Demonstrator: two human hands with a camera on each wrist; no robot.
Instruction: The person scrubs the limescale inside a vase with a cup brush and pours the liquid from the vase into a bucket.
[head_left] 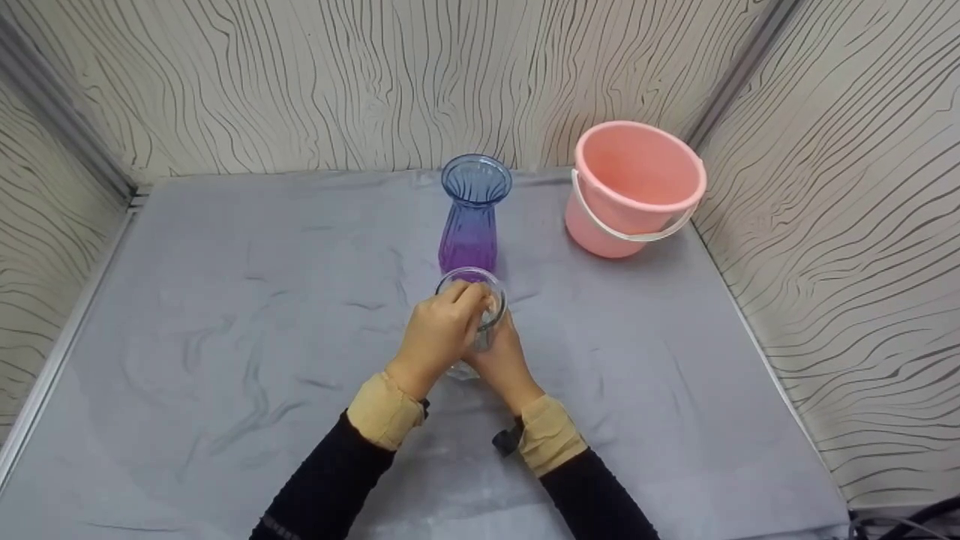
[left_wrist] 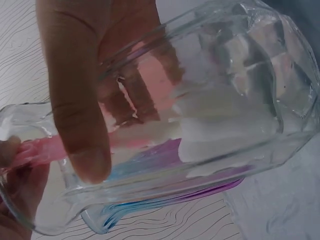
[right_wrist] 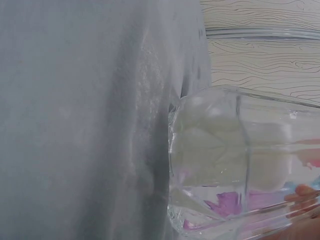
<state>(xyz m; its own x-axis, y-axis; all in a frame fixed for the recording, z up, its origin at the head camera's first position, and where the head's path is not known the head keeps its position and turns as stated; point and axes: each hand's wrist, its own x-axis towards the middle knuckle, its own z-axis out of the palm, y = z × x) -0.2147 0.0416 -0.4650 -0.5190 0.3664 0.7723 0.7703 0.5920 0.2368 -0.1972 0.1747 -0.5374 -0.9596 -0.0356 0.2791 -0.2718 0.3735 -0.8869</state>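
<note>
A clear glass vase (left_wrist: 295, 120) with a faceted lower body stands at the middle of the table, tilt hard to judge. My right hand (head_left: 504, 366) grips its neck, thumb on the near side and fingers around the far side. At the mouth, my left hand (head_left: 441, 319) pinches the pink handle (left_wrist: 47, 150) of a sponge brush. Through the glass, the brush's white head (left_wrist: 202, 145) shows inside the body. In the right wrist view the vase's base (right_wrist: 200, 165) is close to the grey cloth; whether it touches cannot be told.
Just behind the clear vase stands a blue-to-purple glass vase (head_left: 471, 225). A pink bucket (head_left: 600, 225) with a white handle sits at the back right. Grey cloth (head_left: 225, 300) covers the table, and patterned walls (head_left: 337, 82) rise behind and at both sides.
</note>
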